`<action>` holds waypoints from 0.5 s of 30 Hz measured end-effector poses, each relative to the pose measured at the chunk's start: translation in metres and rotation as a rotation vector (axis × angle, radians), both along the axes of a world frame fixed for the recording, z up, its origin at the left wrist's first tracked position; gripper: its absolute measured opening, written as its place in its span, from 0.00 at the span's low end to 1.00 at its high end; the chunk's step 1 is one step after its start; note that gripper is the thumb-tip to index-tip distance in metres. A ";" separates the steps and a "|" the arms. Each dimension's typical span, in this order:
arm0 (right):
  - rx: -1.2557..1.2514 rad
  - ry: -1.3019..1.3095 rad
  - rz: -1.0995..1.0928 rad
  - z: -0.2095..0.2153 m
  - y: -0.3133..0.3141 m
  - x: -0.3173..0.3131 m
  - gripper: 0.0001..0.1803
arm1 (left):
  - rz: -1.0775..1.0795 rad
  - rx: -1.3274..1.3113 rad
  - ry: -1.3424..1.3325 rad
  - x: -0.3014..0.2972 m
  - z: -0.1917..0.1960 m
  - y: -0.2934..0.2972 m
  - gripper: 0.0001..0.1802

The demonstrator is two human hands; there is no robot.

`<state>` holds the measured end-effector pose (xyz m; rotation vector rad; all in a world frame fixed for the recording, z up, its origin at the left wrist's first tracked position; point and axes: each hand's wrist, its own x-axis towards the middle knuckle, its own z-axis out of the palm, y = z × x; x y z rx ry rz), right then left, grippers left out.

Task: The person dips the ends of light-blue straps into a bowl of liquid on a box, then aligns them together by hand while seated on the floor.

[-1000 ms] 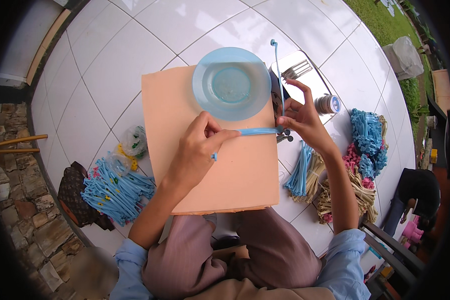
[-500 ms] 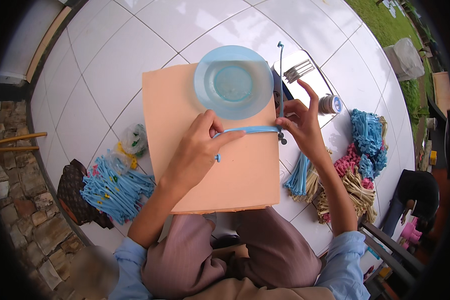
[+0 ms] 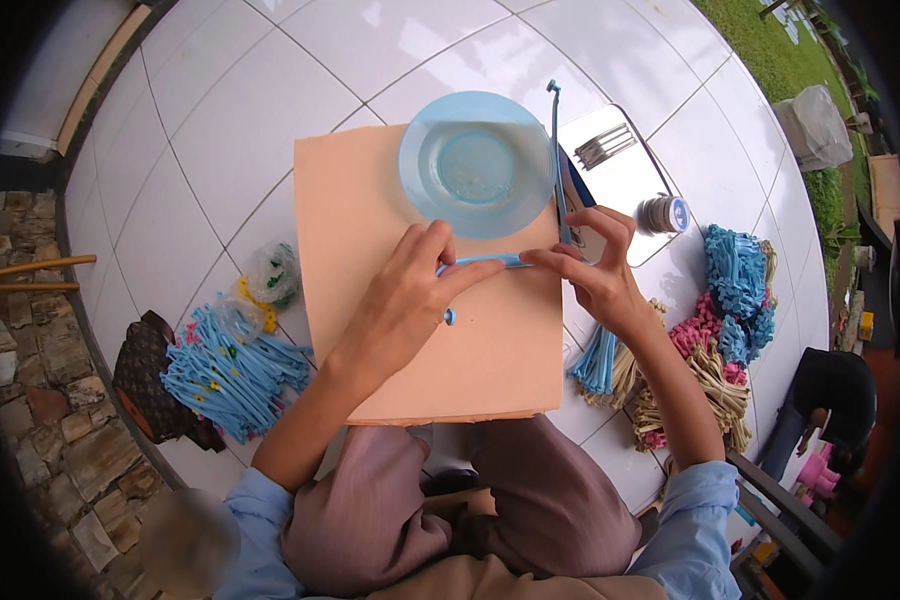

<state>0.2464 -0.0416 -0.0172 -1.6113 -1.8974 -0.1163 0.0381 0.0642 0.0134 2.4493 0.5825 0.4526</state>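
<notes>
Light-blue strip flat on the peach board, just below the blue bowl — left hand pressing 1 end, right hand pinching the other, where it bends up past the rim. Looks like mid-fold; next likely needs a firm crease. Blue bundles well aside.

I see a thin light-blue strip lying flat across the peach board, just below the bowl and near the board's right edge. Its left end is under my left fingertips, its right end pinched at the right edge. From there it bends and runs upward along the board's right edge, ending in a small knob past the top corner.
</notes>
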 end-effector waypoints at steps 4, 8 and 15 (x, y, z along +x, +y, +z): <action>-0.025 -0.045 0.021 0.001 0.000 0.003 0.22 | -0.022 0.046 -0.021 -0.001 -0.003 0.000 0.23; -0.038 -0.070 0.030 0.002 -0.001 0.003 0.22 | -0.031 0.056 -0.031 -0.002 -0.004 0.000 0.23; -0.054 -0.094 0.039 0.001 -0.001 0.007 0.21 | -0.023 0.058 -0.025 0.000 -0.003 0.000 0.23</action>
